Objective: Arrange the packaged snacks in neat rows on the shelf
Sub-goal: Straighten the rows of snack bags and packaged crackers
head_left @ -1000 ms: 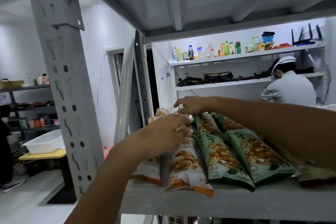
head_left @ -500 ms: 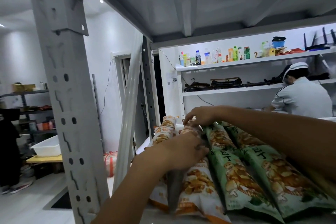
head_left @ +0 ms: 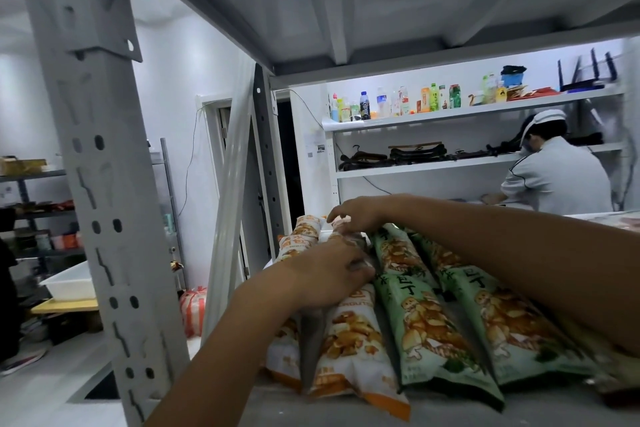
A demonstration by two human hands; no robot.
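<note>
On shelf (head_left: 547, 412), orange snack packet (head_left: 349, 340) lies long axis near-to-far, touching left side of green snack packets (head_left: 427, 326). Nearer one is left hand (head_left: 329, 276): fingers curled over packet's middle, gripping it. At packet's far end, right hand (head_left: 358, 215): fingers bent down onto it; pinching or only resting, cannot tell. Further left, second orange packet (head_left: 301, 236). Coming move probably squares packet parallel to green row.

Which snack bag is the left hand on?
The orange bag directly beside the green bags, in front; the left hand curls over its upper end.
</note>
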